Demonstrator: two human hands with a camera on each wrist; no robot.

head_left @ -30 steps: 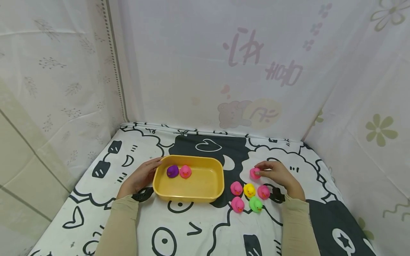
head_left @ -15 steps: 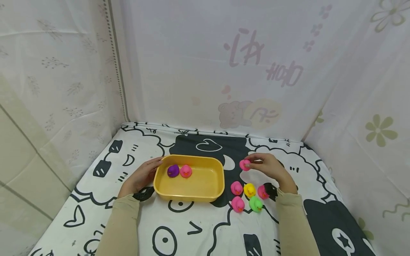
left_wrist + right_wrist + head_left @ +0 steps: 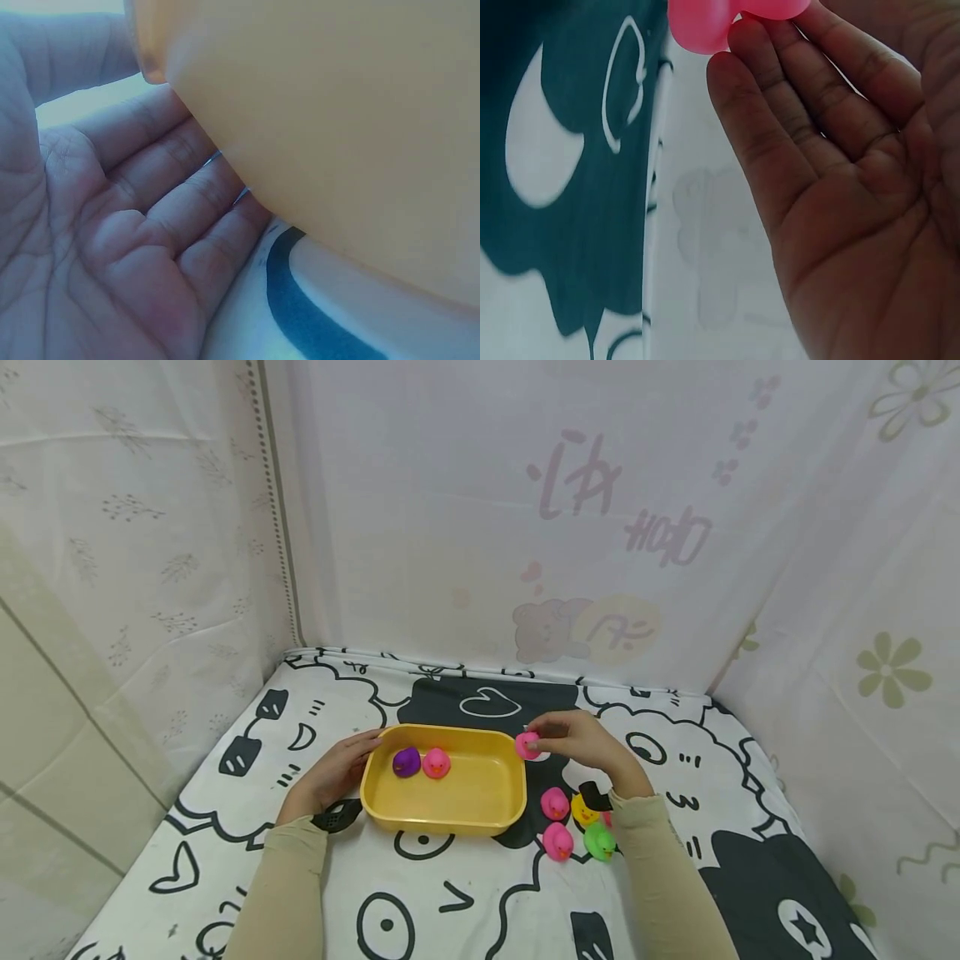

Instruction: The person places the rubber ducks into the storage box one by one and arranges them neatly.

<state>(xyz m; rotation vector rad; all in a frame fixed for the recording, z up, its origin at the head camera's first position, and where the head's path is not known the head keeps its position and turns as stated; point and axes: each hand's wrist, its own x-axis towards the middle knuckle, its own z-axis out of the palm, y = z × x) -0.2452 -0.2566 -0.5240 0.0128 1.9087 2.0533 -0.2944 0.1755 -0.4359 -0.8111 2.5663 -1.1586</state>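
A pink rubber duck (image 3: 527,745) is pinched between thumb and fingers of my right hand (image 3: 581,743), at the right rim of a yellow tray (image 3: 450,822). In the right wrist view, the duck (image 3: 705,22) is cut off by the top edge. My left hand (image 3: 337,768) holds the tray's left end; the left wrist view shows its thumb at the rim and its fingers (image 3: 187,202) against the outer wall. Inside the tray sit a purple duck (image 3: 407,762) and another pink duck (image 3: 437,763), side by side.
Right of the tray stand two pink ducks (image 3: 555,803), a yellow duck (image 3: 584,812) and a green duck (image 3: 600,841). One more pink duck is mostly hidden behind the right wrist strap (image 3: 595,796). A patterned black-and-white cloth (image 3: 450,902) covers the surface, with pale curtains (image 3: 420,527) around it.
My right hand has carried the pink duck leftward from beyond the loose ducks to the tray's right rim. The left hand and the tray stay nearly in place.
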